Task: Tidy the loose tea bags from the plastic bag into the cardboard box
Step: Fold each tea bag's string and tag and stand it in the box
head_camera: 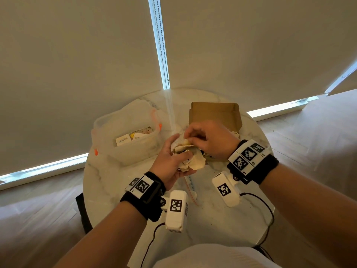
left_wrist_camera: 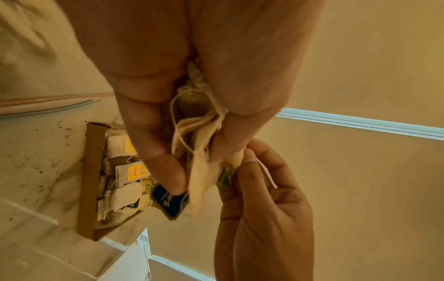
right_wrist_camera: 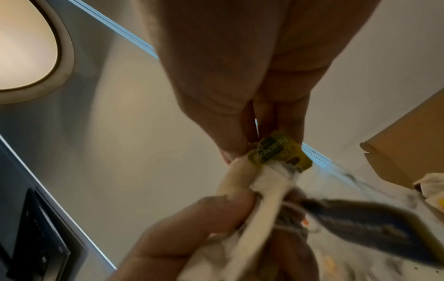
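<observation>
Over the marble table, my left hand (head_camera: 181,154) grips a crumpled bunch of cream tea bags (head_camera: 195,163) with tangled strings. My right hand (head_camera: 188,139) pinches one tea bag by its yellow tag (right_wrist_camera: 278,150) at the top of the bunch (left_wrist_camera: 204,152). A blue tag (left_wrist_camera: 169,201) dangles from the bunch. The brown cardboard box (head_camera: 214,113) stands open behind my right hand, and several tea bags (left_wrist_camera: 122,171) lie inside it. The clear plastic bag (head_camera: 125,120) lies to the left with a few tagged tea bags (head_camera: 133,138) in it.
Tea crumbs (left_wrist_camera: 38,171) speckle the round marble table (head_camera: 116,180). A red-and-blue zip strip (head_camera: 191,188) lies on the table under my hands. Roller blinds (head_camera: 77,55) hang behind the table. Cables (head_camera: 268,209) run from both wrist cameras.
</observation>
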`<state>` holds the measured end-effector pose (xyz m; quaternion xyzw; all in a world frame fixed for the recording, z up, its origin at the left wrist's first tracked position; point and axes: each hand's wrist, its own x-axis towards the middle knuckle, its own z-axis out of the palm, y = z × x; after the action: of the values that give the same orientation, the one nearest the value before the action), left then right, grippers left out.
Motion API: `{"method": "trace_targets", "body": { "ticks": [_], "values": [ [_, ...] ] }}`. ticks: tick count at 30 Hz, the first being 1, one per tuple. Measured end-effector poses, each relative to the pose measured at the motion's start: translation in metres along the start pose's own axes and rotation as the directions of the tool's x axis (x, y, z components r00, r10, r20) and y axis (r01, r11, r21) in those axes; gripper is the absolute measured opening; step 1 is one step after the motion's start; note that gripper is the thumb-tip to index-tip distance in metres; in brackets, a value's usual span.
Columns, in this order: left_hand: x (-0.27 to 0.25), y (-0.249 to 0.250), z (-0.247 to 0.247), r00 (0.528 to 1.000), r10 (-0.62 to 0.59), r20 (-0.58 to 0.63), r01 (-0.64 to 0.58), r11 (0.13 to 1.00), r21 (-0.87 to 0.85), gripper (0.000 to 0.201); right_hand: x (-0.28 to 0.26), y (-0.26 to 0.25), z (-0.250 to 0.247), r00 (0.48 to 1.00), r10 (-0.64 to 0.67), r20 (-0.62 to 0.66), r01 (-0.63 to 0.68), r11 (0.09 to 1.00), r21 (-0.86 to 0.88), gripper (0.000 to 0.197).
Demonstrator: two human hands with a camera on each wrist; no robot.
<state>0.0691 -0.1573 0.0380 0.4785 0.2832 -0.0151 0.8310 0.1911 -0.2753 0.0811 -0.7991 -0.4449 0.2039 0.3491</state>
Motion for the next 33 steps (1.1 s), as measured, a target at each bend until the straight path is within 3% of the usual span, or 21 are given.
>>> {"method": "trace_targets", "body": {
  "ticks": [3, 8, 12, 17, 23, 28, 33],
  "values": [
    [0.000, -0.001, -0.001, 0.999, 0.021, 0.047, -0.021, 1.000, 0.007, 0.065, 0.001, -0.003, -0.002, 0.999, 0.018, 0.028, -0.017, 1.000, -0.008, 0.013],
    [0.000, 0.004, -0.002, 1.000, 0.012, 0.024, -0.011, 0.999, -0.044, 0.023, -0.011, 0.002, -0.007, 0.996, -0.067, -0.053, 0.071, 0.995, 0.074, 0.017],
    [0.003, 0.010, -0.006, 1.000, -0.013, 0.023, 0.015, 0.995, -0.094, 0.024, -0.027, 0.010, -0.001, 0.981, -0.194, 0.017, 0.195, 0.967, -0.167, 0.035],
    [0.004, 0.012, -0.008, 0.999, -0.039, -0.001, 0.039, 0.986, -0.162, 0.027, -0.028, 0.014, 0.003, 0.967, -0.241, -0.077, 0.236, 0.969, -0.078, 0.015],
    [0.004, 0.012, -0.016, 0.998, -0.045, -0.036, 0.036, 0.975, -0.221, 0.014, -0.029, 0.011, -0.005, 0.972, -0.124, -0.201, 0.154, 0.978, 0.139, 0.011],
    [0.004, 0.010, -0.020, 0.992, -0.044, -0.116, 0.016, 0.973, -0.232, 0.014, -0.029, 0.006, -0.016, 0.920, 0.058, -0.387, 0.103, 0.919, 0.381, 0.006],
    [0.003, 0.013, -0.025, 0.989, -0.023, -0.143, -0.018, 0.959, -0.282, 0.018, -0.028, 0.001, -0.027, 0.900, 0.178, -0.398, 0.069, 0.844, 0.532, 0.008]
  ]
}}
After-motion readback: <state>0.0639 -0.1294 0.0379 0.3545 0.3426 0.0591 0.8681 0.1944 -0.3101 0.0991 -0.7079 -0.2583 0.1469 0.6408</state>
